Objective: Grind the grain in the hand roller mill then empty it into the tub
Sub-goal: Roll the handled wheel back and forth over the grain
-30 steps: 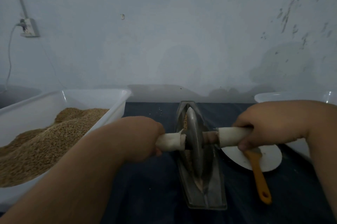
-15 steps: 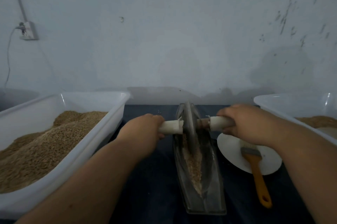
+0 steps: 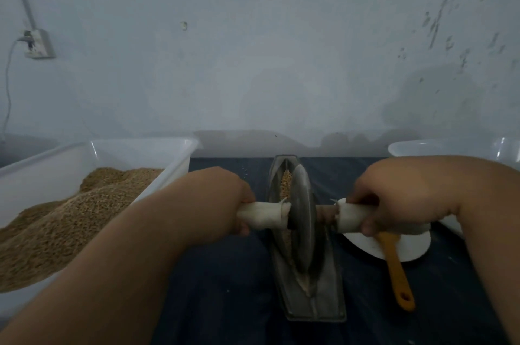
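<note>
Wall socket (image 3: 38, 43): white, boxy, on the painted wall at 10 o'clock from the mill, with a thin cable hanging from it.

Left tub (image 3: 140, 148): white translucent plastic, rectangular, rounded rim, at 9 o'clock. It holds a heaped tan grain mound (image 3: 70, 218) of fine, granular texture.

Left hand (image 3: 216, 201): grip clamped round the left handle (image 3: 264, 212), a cylinder wrapped in frayed white cloth.

Roller mill: a thin, dull steel disc wheel (image 3: 302, 218) stands upright on edge in a narrow boat-shaped metal trough (image 3: 329, 302), pointed at both ends, which rests on the tabletop (image 3: 225, 302), a dark blue surface. Milled grain (image 3: 286, 184) lies in the trough groove towards 12 o'clock of the wheel, with a paler line towards 6 o'clock. A bare brown axle section shows just right of the wheel.

Right hand (image 3: 394, 204): grip clamped round the right handle (image 3: 349, 216), likewise cloth-wrapped.

White disc (image 3: 413, 246): flat, round, smooth, at 3 o'clock, partly under the right hand. An orange tool handle (image 3: 396, 274) with a hang hole lies across it; its head is hidden.

Right tub (image 3: 450, 148): white plastic, at 2 o'clock, contents hidden.
</note>
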A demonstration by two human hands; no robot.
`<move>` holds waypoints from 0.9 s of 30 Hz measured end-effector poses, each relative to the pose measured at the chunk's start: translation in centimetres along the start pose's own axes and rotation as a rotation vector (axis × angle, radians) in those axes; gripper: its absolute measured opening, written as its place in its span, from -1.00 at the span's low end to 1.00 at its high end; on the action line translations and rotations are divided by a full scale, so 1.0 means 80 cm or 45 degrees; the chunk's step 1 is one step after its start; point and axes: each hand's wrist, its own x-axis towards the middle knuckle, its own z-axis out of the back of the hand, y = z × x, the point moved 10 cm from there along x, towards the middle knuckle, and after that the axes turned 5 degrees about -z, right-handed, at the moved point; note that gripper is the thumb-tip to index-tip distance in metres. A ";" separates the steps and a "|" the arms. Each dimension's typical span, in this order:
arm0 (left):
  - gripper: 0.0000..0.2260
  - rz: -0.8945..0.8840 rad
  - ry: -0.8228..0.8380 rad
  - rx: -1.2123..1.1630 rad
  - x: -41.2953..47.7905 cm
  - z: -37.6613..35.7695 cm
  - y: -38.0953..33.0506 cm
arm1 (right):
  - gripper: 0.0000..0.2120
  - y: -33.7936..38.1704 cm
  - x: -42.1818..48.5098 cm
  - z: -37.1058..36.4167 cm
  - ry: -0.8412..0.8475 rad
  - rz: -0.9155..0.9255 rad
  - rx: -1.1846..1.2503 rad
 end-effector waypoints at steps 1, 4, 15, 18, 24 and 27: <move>-0.76 0.017 -0.026 -0.021 0.007 -0.003 0.002 | -0.82 -0.003 0.007 0.000 -0.038 -0.015 0.008; -0.72 0.089 -0.152 -0.070 0.028 -0.013 0.011 | -0.81 -0.016 0.034 0.000 -0.211 -0.091 0.028; -0.71 0.199 -0.135 -0.093 0.038 -0.017 0.022 | -0.71 -0.022 0.051 0.010 -0.476 -0.151 0.044; -0.73 0.133 0.009 0.033 0.016 -0.006 0.009 | -0.71 -0.006 0.025 0.014 -0.278 -0.038 -0.008; -0.69 0.019 0.142 0.192 -0.010 0.005 -0.014 | -0.70 0.009 -0.017 0.017 -0.073 0.066 -0.002; -0.74 0.010 0.152 0.158 -0.005 -0.005 -0.010 | -0.74 0.006 -0.011 0.021 -0.120 0.032 0.002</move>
